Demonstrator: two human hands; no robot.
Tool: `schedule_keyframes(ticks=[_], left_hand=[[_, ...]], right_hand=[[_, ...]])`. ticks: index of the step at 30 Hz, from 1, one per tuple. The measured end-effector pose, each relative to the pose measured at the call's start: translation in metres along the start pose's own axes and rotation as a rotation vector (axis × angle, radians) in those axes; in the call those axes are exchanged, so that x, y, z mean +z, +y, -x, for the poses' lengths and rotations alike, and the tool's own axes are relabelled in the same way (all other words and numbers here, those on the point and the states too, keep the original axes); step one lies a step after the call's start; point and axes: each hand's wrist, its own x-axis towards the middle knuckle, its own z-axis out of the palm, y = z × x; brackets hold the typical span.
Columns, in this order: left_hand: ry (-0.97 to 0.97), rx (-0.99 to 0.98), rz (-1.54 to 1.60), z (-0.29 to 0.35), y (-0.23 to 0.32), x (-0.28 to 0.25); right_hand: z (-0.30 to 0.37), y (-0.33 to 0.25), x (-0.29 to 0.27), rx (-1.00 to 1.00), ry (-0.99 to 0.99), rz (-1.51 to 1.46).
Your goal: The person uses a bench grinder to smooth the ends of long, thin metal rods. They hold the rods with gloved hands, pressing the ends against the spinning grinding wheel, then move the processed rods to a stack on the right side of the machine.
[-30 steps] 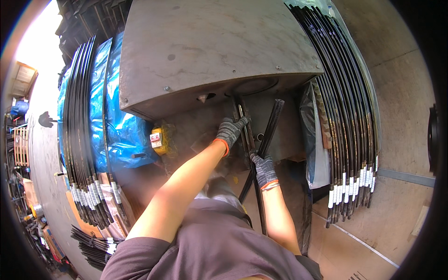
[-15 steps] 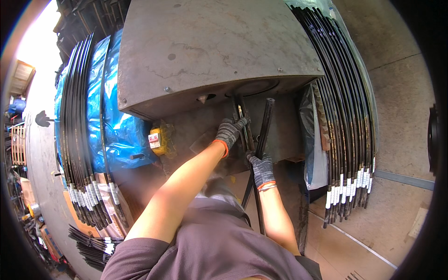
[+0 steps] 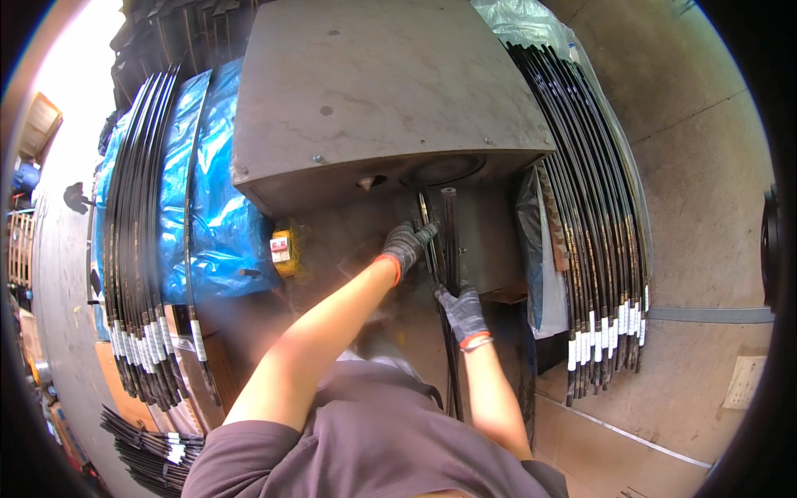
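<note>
My left hand [image 3: 408, 243], in a grey knit glove with an orange cuff, is closed around the upper part of a dark rod [image 3: 423, 206] below the front edge of the metal housing [image 3: 390, 91]. Lower and to the right, my gloved right hand [image 3: 465, 310] grips the dark rods near their middle; which of them its fingers enclose is partly hidden. A second, thicker-looking black rod [image 3: 450, 224] stands almost parallel, just right of the first. The rods' lower ends run down toward my body.
Black rods with white bands lie in a row [image 3: 137, 224] on blue plastic sheeting [image 3: 220, 183] at left. Another row [image 3: 594, 224] lies at right. A yellow box with a red-and-white switch [image 3: 284, 251] sits left of my hands. More rods [image 3: 154, 452] lie at lower left.
The thicker rod has swung left, from leaning right to nearly upright beside the other. My right hand has shifted slightly down. The whole view has shifted slightly.
</note>
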Motion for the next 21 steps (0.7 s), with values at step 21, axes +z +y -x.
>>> schedule_keyframes(ticks=[21], left_hand=[[-0.279,-0.204,0.989,0.061,0.012,-0.043]], right_hand=[[0.066,0.003,0.018,0.424,-0.669,-0.578]])
